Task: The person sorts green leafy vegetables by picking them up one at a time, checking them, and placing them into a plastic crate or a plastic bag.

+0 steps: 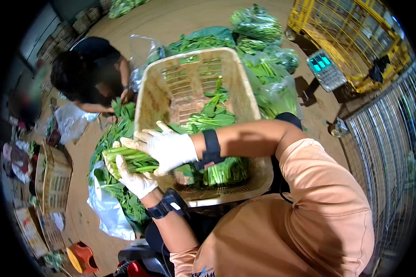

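Observation:
My left hand [135,180], in a stained white glove, is closed around a bunch of leafy green vegetables [130,159], its stems toward the left. My right hand [168,147], gloved too, lies across the bunch's near end with fingers spread and fingertips at the stems. Both hands are at the left rim of a large, dirty cream plastic crate [253,104]. Inside it lie more greens [213,119], and a stack of bunches with their cut stems [225,173] facing me. My right forearm hides part of the crate.
Loose greens [107,173] on plastic sheeting lie left of the crate. Bagged greens [258,26] stand behind and right. A person [93,69] bends over greens at left. A digital scale [326,69], yellow cage trolley [353,38], metal rack [388,138], second crate [53,180] and stool [83,258] surround me.

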`<state>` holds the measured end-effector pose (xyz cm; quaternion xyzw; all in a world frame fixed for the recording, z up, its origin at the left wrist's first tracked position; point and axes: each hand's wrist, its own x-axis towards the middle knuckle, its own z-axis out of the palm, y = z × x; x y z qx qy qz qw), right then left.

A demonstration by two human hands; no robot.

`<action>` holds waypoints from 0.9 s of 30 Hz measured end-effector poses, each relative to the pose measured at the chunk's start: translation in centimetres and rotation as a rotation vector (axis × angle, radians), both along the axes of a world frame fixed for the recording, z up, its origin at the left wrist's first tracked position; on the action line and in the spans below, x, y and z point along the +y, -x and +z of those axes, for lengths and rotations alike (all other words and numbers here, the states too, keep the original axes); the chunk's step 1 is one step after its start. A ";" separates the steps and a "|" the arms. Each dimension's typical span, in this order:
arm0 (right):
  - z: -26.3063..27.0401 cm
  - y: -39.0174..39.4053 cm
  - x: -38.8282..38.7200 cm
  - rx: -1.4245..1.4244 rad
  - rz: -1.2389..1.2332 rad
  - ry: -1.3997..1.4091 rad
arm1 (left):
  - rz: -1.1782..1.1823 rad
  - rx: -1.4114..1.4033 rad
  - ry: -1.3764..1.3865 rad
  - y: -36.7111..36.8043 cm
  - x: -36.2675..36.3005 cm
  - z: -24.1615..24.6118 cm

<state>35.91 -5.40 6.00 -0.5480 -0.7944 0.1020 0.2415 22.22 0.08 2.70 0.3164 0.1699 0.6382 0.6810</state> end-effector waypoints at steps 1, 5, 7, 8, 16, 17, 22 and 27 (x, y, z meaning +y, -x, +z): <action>0.3 -0.5 -1.3 -0.042 -0.087 0.017 | -0.037 -0.023 0.049 -1.3 -1.3 0.4; 1.5 -5.9 -5.7 0.036 -0.158 -0.115 | -0.210 -0.067 0.091 -6.4 -5.2 2.1; 2.8 -9.5 -8.1 0.206 -0.149 -0.020 | -0.175 0.172 -0.045 -10.0 -7.9 3.8; 4.9 -11.2 -9.3 0.348 -0.180 0.259 | -0.156 0.176 -0.163 -11.5 -9.6 5.2; 6.6 -39.8 -18.4 0.360 -0.597 -0.262 | -0.983 0.510 -0.312 -28.9 -10.4 4.8; 6.5 -42.5 -18.1 0.292 -0.656 -0.189 | -0.862 0.665 -0.669 -31.3 -10.2 1.6; -0.8 -51.1 -15.8 -0.735 -0.537 0.073 | -0.850 1.212 -1.680 -37.2 -13.2 -4.8; -8.5 -48.2 -13.0 -0.900 -0.005 0.266 | -0.766 0.994 -1.595 -36.3 -14.1 -5.4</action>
